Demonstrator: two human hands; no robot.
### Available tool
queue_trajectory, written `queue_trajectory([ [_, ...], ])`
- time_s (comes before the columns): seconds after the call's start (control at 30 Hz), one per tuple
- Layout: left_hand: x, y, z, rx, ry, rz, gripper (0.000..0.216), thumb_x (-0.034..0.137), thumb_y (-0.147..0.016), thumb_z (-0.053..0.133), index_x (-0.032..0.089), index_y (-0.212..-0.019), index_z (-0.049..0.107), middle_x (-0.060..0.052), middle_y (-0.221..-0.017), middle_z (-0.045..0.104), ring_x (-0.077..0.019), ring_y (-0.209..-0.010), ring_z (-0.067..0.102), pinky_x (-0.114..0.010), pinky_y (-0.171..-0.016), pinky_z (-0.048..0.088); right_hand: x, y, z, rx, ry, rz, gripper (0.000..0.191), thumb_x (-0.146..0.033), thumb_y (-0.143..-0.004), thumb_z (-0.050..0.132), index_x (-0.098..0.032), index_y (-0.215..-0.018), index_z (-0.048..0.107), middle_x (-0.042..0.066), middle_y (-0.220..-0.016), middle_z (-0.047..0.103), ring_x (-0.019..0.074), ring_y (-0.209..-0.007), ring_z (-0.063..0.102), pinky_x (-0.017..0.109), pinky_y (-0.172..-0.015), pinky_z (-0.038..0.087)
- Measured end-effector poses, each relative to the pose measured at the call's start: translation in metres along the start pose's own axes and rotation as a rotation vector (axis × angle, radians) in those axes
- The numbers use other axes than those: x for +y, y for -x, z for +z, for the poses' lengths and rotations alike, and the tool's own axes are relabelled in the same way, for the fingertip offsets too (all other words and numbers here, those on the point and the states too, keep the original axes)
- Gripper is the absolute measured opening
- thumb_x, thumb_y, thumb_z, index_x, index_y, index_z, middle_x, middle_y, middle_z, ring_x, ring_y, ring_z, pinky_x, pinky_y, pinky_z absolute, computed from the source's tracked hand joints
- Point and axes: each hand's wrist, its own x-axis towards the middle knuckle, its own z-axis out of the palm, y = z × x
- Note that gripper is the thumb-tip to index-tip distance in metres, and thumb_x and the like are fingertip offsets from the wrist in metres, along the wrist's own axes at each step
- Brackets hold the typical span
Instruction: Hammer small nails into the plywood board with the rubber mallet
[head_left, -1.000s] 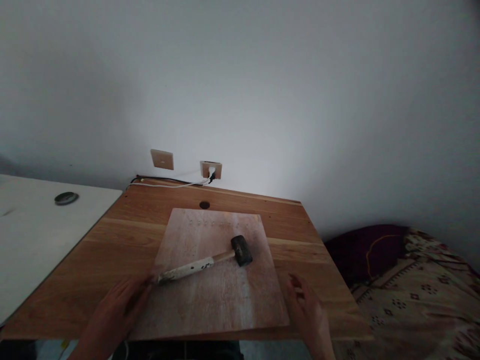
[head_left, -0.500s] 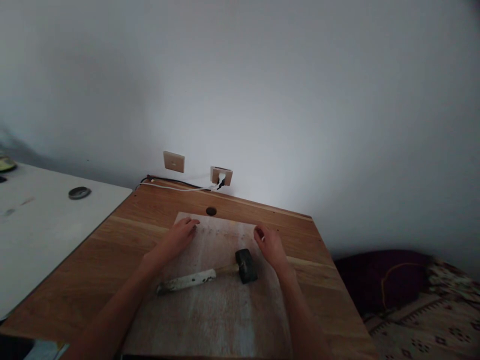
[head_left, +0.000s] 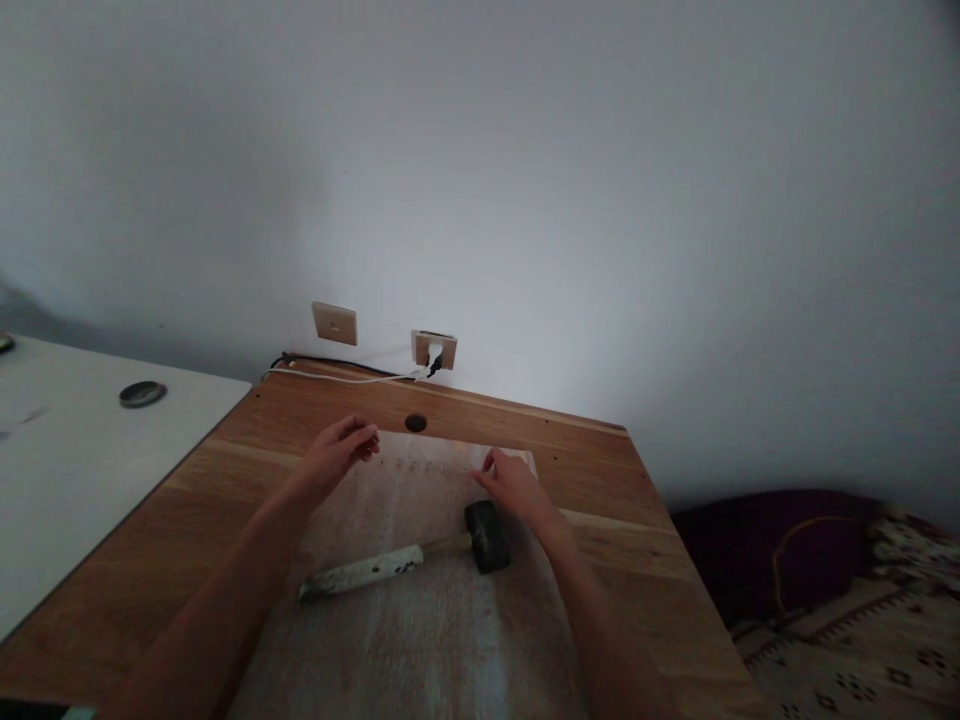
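Note:
A pale plywood board [head_left: 420,640] lies on a wooden table [head_left: 217,480]. A mallet rests across the board, its black head [head_left: 487,535] to the right and its paint-smeared handle [head_left: 360,573] to the left. A faint row of small nails [head_left: 427,466] runs along the board's far edge. My left hand [head_left: 337,455] hovers at the board's far left corner with its fingers bunched together. My right hand [head_left: 514,487] is just beyond the mallet head, with its fingertips pinched at the right end of the nail row. What either hand holds is too small to see.
Two wall plates sit behind the table, a blank one [head_left: 334,323] and a socket [head_left: 433,350] with a white cable plugged in. A round cable hole [head_left: 415,423] is in the tabletop. A white table [head_left: 67,460] with a small dark disc [head_left: 142,394] stands on the left. A patterned bedspread [head_left: 862,630] is on the right.
Both hands came from the board's near corners to its far edge. The left hand then lifted and closed its fingers, while the right hand shifted left toward the nail row. The mallet stayed put.

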Motion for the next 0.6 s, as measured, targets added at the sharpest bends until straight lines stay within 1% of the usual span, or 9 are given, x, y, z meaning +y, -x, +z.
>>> queue_trajectory([
  [0.07,-0.008,0.003,0.002,-0.055,0.135,-0.109,0.040,0.054,-0.070,0.069,0.018,-0.080,0.055,-0.002,-0.074,0.059,-0.0140,-0.065,0.056,-0.026,-0.061,0.043,-0.008,-0.003,-0.005,-0.034,0.137,-0.048,0.011,-0.025,-0.096,0.061,-0.016,-0.095,0.068,0.011,-0.093,0.075,0.0227,-0.091,0.069,0.030,-0.079,0.043],
  [0.13,-0.016,0.003,0.003,-0.087,0.050,-0.139,0.038,0.054,-0.071,0.066,0.019,-0.080,0.054,0.001,-0.070,0.055,-0.0134,-0.061,0.053,-0.026,-0.058,0.040,-0.013,-0.004,-0.010,-0.050,0.173,-0.088,0.015,-0.024,-0.101,0.056,-0.016,-0.100,0.068,0.012,-0.097,0.076,0.0230,-0.095,0.070,0.029,-0.081,0.043],
  [0.2,-0.022,0.001,0.005,-0.106,-0.232,-0.077,0.035,0.053,-0.076,0.062,0.020,-0.081,0.055,0.002,-0.065,0.053,-0.0145,-0.059,0.051,-0.026,-0.057,0.038,-0.014,-0.004,-0.012,-0.048,0.186,-0.096,0.020,-0.029,-0.103,0.054,-0.015,-0.104,0.068,0.012,-0.097,0.077,0.0239,-0.095,0.071,0.030,-0.081,0.043],
  [0.3,-0.026,-0.001,0.010,-0.163,-0.741,0.100,0.025,0.045,-0.084,0.059,0.020,-0.088,0.059,-0.001,-0.069,0.059,-0.0191,-0.066,0.057,-0.030,-0.064,0.040,-0.014,-0.003,-0.010,-0.065,0.257,-0.061,0.026,-0.037,-0.102,0.057,-0.014,-0.100,0.069,0.014,-0.099,0.077,0.0264,-0.097,0.071,0.031,-0.081,0.044],
  [0.4,-0.029,-0.001,0.015,-0.246,-1.004,0.237,0.020,0.037,-0.092,0.052,0.020,-0.095,0.061,-0.007,-0.086,0.068,-0.0234,-0.080,0.064,-0.033,-0.073,0.043,-0.015,-0.003,-0.005,-0.083,0.302,-0.041,0.019,-0.029,-0.101,0.057,-0.014,-0.098,0.068,0.017,-0.101,0.076,0.0264,-0.097,0.071,0.032,-0.080,0.045],
  [0.47,-0.030,-0.002,0.018,-0.299,-1.061,0.299,0.020,0.035,-0.095,0.047,0.020,-0.098,0.061,-0.010,-0.097,0.069,-0.0248,-0.086,0.065,-0.034,-0.076,0.044,-0.014,-0.003,-0.004,-0.019,0.208,-0.063,0.015,-0.024,-0.100,0.055,-0.016,-0.095,0.066,0.014,-0.095,0.075,0.0244,-0.091,0.070,0.032,-0.079,0.045],
  [0.5,-0.030,-0.003,0.018,-0.321,-1.071,0.323,0.020,0.033,-0.096,0.046,0.020,-0.097,0.061,-0.011,-0.100,0.069,-0.0249,-0.087,0.065,-0.034,-0.077,0.044,-0.014,-0.002,-0.005,0.038,0.103,-0.077,0.015,-0.025,-0.099,0.055,-0.017,-0.093,0.065,0.012,-0.090,0.074,0.0227,-0.086,0.068,0.031,-0.077,0.045],
  [0.53,-0.029,-0.004,0.018,-0.335,-1.074,0.340,0.019,0.032,-0.096,0.046,0.020,-0.095,0.061,-0.011,-0.100,0.069,-0.0248,-0.087,0.065,-0.034,-0.077,0.045,-0.013,-0.001,-0.007,0.102,-0.047,-0.084,0.016,-0.029,-0.098,0.056,-0.018,-0.090,0.064,0.009,-0.084,0.072,0.0206,-0.080,0.066,0.030,-0.073,0.045],
  [0.6,-0.024,-0.009,0.020,-0.337,-1.043,0.349,0.019,0.032,-0.095,0.047,0.020,-0.088,0.060,-0.010,-0.094,0.068,-0.0238,-0.084,0.064,-0.034,-0.077,0.045,-0.010,0.002,-0.012,0.208,-0.475,-0.049,0.025,-0.042,-0.095,0.056,-0.021,-0.081,0.060,0.002,-0.068,0.062,0.0158,-0.063,0.057,0.026,-0.058,0.041],
])
